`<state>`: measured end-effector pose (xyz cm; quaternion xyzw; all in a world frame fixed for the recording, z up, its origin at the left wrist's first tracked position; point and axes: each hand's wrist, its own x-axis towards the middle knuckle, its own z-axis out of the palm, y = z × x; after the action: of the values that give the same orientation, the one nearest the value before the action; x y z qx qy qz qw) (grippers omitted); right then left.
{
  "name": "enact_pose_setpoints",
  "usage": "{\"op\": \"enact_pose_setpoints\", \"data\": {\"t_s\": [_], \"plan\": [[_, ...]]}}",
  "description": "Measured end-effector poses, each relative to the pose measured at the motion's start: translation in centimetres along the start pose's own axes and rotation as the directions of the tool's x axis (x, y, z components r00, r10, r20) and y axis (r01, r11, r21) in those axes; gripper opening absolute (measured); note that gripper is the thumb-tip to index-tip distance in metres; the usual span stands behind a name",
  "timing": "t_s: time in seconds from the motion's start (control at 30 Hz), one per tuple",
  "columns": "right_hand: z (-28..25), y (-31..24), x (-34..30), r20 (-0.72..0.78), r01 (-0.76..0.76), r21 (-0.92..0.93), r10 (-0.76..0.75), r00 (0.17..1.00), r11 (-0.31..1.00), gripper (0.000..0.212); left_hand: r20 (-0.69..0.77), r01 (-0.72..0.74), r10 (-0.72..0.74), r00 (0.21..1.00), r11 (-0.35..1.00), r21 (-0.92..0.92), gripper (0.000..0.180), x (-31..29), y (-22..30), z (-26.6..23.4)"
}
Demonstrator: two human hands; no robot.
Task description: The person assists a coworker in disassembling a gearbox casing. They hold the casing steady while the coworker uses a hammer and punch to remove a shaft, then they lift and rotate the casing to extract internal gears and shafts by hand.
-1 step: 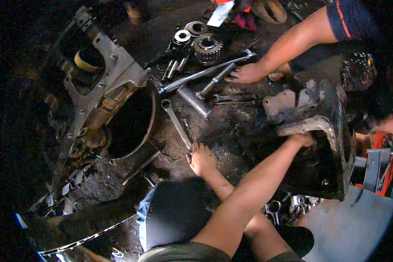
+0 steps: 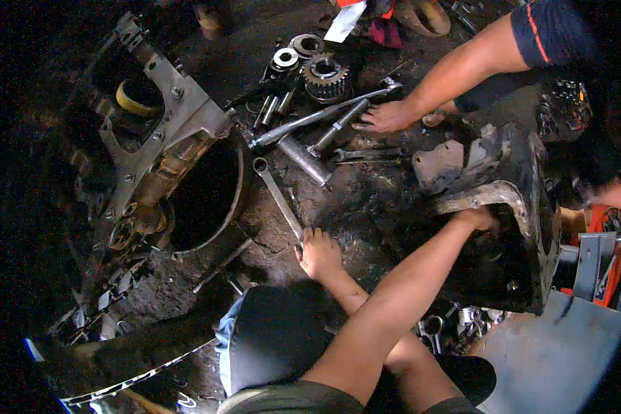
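Observation:
My forearms cross, the left one over the right. My right hand (image 2: 321, 255) is closed around the lower end of a long steel wrench (image 2: 281, 200). The wrench's ring end points up and left, toward a large metal frame with a round opening. My left hand (image 2: 477, 219) reaches under the pale rim of a dark, greasy metal housing (image 2: 493, 194) on the right. Its fingers are hidden in shadow inside. A co-worker's hand (image 2: 386, 116) rests on the ground beside a T-shaped steel tool (image 2: 303, 160) with a thick cylindrical head.
The big frame (image 2: 179, 96) fills the left side. Toward the back lie a toothed gear (image 2: 326, 79), metal rings (image 2: 286, 58) and a long ratchet-like bar (image 2: 317, 119). Smaller wrenches (image 2: 369, 154) lie near the middle. A grey sheet (image 2: 552, 352) and pistons (image 2: 470, 317) are at lower right.

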<state>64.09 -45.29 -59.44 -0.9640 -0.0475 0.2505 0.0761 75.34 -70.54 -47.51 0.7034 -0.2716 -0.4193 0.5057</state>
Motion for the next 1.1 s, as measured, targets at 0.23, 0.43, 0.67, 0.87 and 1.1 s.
{"op": "enact_pose_setpoints", "data": {"t_s": [0.23,0.43,0.67,0.87,1.1], "plan": [[-0.8,1.3,-4.1,0.123,0.007,0.084,-0.018,0.992,0.996,0.046,-0.049,-0.008,0.011,0.999,0.998,0.065,0.093,-1.8,-0.6,-0.5],[-9.7,6.2,-13.2,0.478,0.109,0.248,-0.219,0.851,0.963,0.045,-0.112,-0.091,0.096,0.989,0.995,0.051,0.113,-2.6,-0.2,-1.8],[-26.5,12.0,-25.3,0.251,0.089,0.285,-0.164,0.954,0.954,0.040,-0.186,-0.118,0.175,0.967,0.952,0.281,0.077,-2.3,-1.1,-2.4],[-31.7,13.8,-27.9,-0.621,-0.204,0.276,0.337,0.708,0.939,0.020,-0.232,-0.210,0.346,0.909,0.862,0.461,0.062,0.9,-2.0,-0.9],[-30.7,21.7,-24.0,-0.784,-0.456,0.191,0.415,0.462,0.869,0.055,-0.240,-0.257,0.462,0.854,0.775,0.578,0.061,3.0,-2.2,0.3]]}}
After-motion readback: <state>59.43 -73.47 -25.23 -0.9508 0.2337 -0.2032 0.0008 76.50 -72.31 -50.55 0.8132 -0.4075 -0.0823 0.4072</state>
